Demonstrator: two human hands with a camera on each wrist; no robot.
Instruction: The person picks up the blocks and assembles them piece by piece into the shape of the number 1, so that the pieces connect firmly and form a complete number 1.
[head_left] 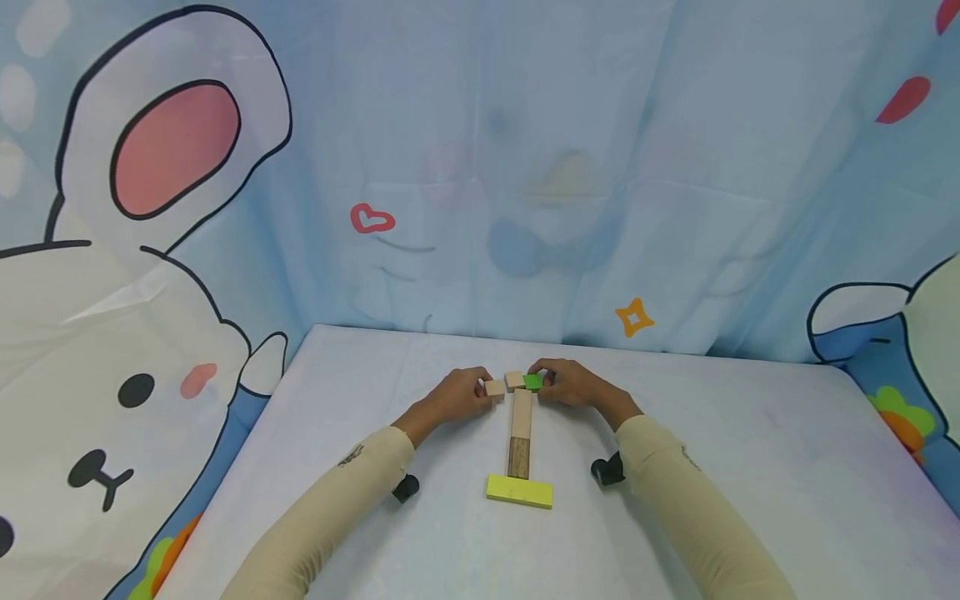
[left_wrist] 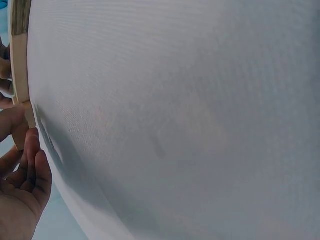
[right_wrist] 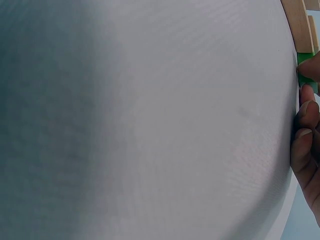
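Observation:
My left hand point(head_left: 461, 393) pinches a small pale wooden block point(head_left: 494, 388) between thumb and fingers, low over the white cloth. Opposite it, my right hand point(head_left: 573, 383) has its thumb and fingers on a green block point(head_left: 532, 382). Another pale block point(head_left: 514, 381) sits between the two, right beside the green one. Below these, a long pale block point(head_left: 521, 414) lies in line with a dark brown wood-grained block point(head_left: 519, 457). A flat yellow bar point(head_left: 519, 491) lies crosswise at the near end. In the right wrist view the thumb presses the green block point(right_wrist: 305, 75).
White cloth covers the table point(head_left: 750, 467). A blue curtain point(head_left: 480, 167) with cartoon prints hangs behind its far edge. Black wrist devices point(head_left: 608, 470) show beneath both sleeves, one on each side of the blocks.

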